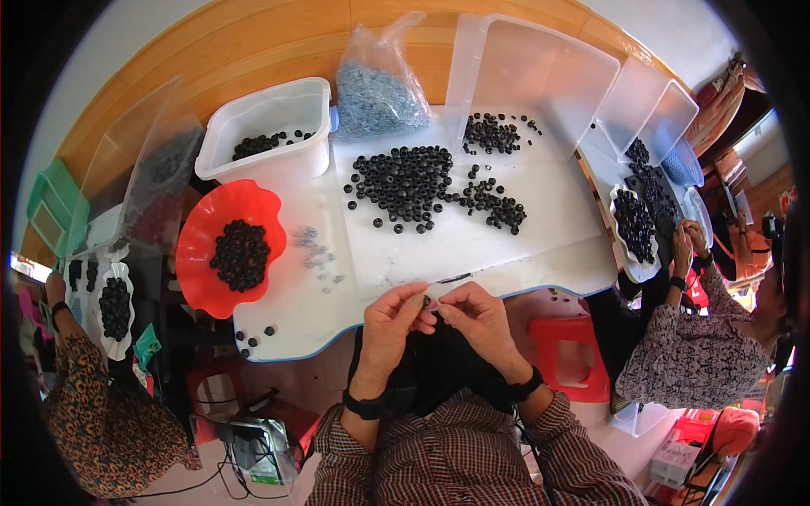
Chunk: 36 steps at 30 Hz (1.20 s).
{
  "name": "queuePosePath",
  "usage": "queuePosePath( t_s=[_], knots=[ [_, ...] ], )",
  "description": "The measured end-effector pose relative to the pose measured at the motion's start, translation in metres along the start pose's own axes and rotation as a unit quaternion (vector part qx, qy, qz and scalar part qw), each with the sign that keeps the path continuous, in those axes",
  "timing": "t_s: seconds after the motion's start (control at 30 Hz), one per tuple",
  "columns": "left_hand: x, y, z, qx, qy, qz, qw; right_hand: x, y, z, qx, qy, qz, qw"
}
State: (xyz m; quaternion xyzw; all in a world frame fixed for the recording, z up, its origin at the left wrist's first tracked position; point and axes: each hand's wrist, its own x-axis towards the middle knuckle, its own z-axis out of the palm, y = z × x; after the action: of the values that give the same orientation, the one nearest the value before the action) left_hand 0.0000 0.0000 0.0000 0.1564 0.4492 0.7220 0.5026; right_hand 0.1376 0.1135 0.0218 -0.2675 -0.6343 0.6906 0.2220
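Just in front of the table's near edge, my left hand [390, 327] pinches a small round black part [427, 301] between thumb and fingers. My right hand [481, 319] meets it from the other side, its thumb and fingertips pressed together; whatever they grip is too small to name. On the white table [540, 261] beyond lies a large pile of round black parts [405, 181]. Smaller black pieces [498, 209] spread to its right. A red scalloped dish [192, 253] at the left holds more round black parts [240, 255].
A white tub [291, 160] with black parts and a clear bag of small blue-grey pieces [380, 97] stand behind. A translucent bin [540, 76] lies tipped, with small black pieces at its mouth. Co-workers sit left [110, 413] and right [700, 354]. A red stool [569, 341] stands at right.
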Motion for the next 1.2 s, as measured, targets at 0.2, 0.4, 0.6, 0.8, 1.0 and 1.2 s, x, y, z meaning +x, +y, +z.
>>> queuePosePath(
  t_s=[0.2,0.4,0.6,0.8,1.0,1.2],
  knots=[
    [0.017,0.019,0.0,-0.022,0.056,0.059,0.996,0.014,-0.001,0.01,-0.149,0.069,-0.108,0.98],
    [0.051,0.034,0.003,0.054,0.069,0.068,0.994,0.023,-0.005,0.014,-0.216,0.085,-0.168,0.958],
    [0.069,0.042,0.009,0.117,0.071,0.023,0.99,0.024,-0.006,0.011,-0.254,0.089,-0.15,0.951],
    [0.057,0.042,0.009,0.055,0.097,0.032,0.993,0.025,-0.002,0.003,-0.255,0.101,-0.153,0.949],
    [0.039,0.041,-0.016,0.066,0.177,0.069,0.98,0.024,-0.003,0.01,-0.257,0.09,-0.172,0.947],
    [0.043,0.035,-0.009,0.174,0.165,0.057,0.969,0.018,-0.006,-0.008,-0.269,0.098,-0.183,0.94]
  ],
)
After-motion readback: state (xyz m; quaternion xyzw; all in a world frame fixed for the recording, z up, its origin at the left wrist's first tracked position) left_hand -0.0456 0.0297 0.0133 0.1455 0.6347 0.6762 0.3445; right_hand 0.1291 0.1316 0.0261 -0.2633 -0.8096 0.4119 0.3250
